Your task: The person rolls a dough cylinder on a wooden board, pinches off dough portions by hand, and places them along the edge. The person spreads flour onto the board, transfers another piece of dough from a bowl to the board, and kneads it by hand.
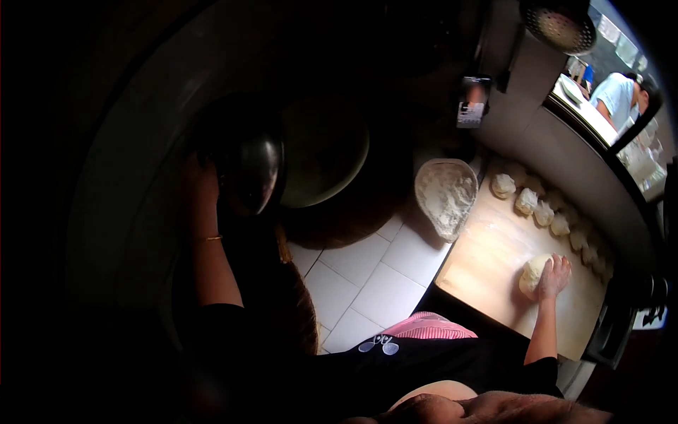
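My right hand (554,277) rests on a pale lump of dough (531,274), its fingers curved over the right side. The dough lies on a floured wooden board (487,261). Along the board's far edge sit several smaller dough pieces (526,201), partly in shadow. My left hand (201,180) is far to the left in deep shade, beside a dark, shiny, rounded metal vessel or lid (260,169). Its fingers are lost in the dark, so its grip on that object cannot be made out. A large round pale basin (339,180) stands just right of it.
A scoop-shaped container of flour (446,198) stands on white tiles (360,283) left of the board. A phone (472,102) is propped on the wall below a perforated ladle (561,28). Through an opening at upper right, another person (616,99) leans over a counter.
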Tool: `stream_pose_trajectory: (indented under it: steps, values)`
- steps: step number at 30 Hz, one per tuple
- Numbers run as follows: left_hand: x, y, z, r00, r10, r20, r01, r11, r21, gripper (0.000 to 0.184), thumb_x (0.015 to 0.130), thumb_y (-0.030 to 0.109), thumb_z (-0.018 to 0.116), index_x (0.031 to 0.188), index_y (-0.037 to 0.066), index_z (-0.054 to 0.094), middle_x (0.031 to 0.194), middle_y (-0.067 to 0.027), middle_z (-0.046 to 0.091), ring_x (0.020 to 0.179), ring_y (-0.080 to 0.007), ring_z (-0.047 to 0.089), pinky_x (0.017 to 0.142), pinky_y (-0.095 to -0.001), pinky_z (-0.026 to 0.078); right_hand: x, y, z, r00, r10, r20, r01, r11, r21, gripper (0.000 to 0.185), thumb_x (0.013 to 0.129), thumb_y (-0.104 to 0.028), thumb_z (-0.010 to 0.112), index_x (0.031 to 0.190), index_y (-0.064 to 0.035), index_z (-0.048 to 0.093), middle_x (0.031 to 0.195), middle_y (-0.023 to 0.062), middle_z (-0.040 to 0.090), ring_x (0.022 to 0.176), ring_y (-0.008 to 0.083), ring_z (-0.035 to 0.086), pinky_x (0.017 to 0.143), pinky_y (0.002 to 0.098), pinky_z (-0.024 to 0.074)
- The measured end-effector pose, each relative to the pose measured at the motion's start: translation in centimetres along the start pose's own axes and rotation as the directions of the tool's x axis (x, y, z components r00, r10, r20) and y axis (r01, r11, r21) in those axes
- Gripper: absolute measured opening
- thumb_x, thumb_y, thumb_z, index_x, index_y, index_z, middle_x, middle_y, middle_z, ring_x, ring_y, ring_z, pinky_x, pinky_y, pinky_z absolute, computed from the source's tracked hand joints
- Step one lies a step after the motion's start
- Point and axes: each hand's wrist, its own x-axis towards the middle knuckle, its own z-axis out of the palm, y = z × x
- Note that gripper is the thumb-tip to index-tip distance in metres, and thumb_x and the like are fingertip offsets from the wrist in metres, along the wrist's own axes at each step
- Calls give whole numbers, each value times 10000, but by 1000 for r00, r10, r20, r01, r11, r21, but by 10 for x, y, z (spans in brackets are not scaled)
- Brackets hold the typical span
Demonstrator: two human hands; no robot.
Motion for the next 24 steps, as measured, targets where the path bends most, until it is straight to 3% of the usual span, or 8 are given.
stream_pose_trajectory:
  steps: [3, 7, 10, 14, 16, 18, 22, 24]
  values:
    - [15, 30, 43, 979, 202, 39, -206, 969, 138, 440, 985, 312, 485, 1313, 23, 535, 1236, -229, 588, 1123, -362, 575, 941, -447, 472, -2, -15, -10, 994, 86, 61, -87, 996, 11, 401, 922, -404, 511, 1283, -243, 577, 1477, 96, 398, 1415, 336, 257, 1107, 534, 228]
    - [15, 76, 87, 946, 225, 235, -257, 959, 118, 435, 997, 311, 474, 1347, 55, 509, 1186, -227, 611, 1084, -307, 607, 828, -403, 533, -5, -18, -7, 994, 107, 29, -108, 994, 32, 393, 917, -400, 519, 1272, -244, 582, 1475, 78, 403, 1424, 327, 240, 1118, 533, 198]
    - [63, 20, 179, 869, 489, 76, -495, 860, 124, 447, 1002, 303, 467, 1377, 60, 474, 1102, -221, 638, 956, -277, 647, 742, -382, 553, -10, -38, -31, 993, 120, 5, -120, 993, 22, 354, 913, -322, 530, 1237, -199, 599, 1440, 104, 440, 1395, 338, 295, 1113, 487, 247]
    - [48, 45, 187, 883, 394, 257, -403, 915, -17, 481, 1009, 337, 450, 1391, 45, 446, 1197, -195, 598, 998, -284, 613, 810, -399, 522, -10, -35, -26, 990, 138, 32, -140, 987, 82, 372, 901, -386, 547, 1237, -237, 601, 1465, 81, 415, 1420, 318, 250, 1105, 550, 200]
    - [82, 31, 205, 843, 323, 431, -280, 946, -162, 497, 1006, 376, 454, 1359, 27, 481, 1302, -163, 554, 1098, -312, 568, 911, -418, 477, -11, -25, -11, 994, 108, -32, -105, 992, 67, 378, 890, -376, 564, 1238, -235, 606, 1441, 85, 442, 1404, 320, 278, 1093, 546, 219]
    - [118, -13, 253, 884, 208, 419, -38, 925, -379, 496, 1027, 359, 398, 1416, 50, 411, 1280, -198, 557, 1085, -285, 574, 824, -403, 516, -10, -25, -8, 993, 102, -51, -99, 992, 72, 377, 878, -375, 578, 1227, -241, 623, 1442, 83, 449, 1386, 319, 302, 1085, 538, 228]
    - [99, 2, 239, 927, 259, 272, -208, 957, -203, 494, 1009, 328, 448, 1412, 46, 415, 1321, -204, 526, 1120, -319, 551, 896, -418, 482, -7, -17, -6, 990, 124, 73, -133, 982, 133, 412, 959, -392, 451, 1350, -293, 536, 1472, 79, 420, 1426, 285, 258, 1128, 543, 134]
    - [83, 19, 223, 929, 334, 162, -320, 942, -103, 495, 999, 312, 473, 1411, 43, 417, 1342, -207, 510, 1138, -337, 540, 931, -426, 466, -15, 3, -6, 988, 126, -87, -65, 862, 503, 464, 985, -343, 444, 1421, -185, 445, 1492, 108, 389, 1427, 285, 262, 1151, 462, 168]
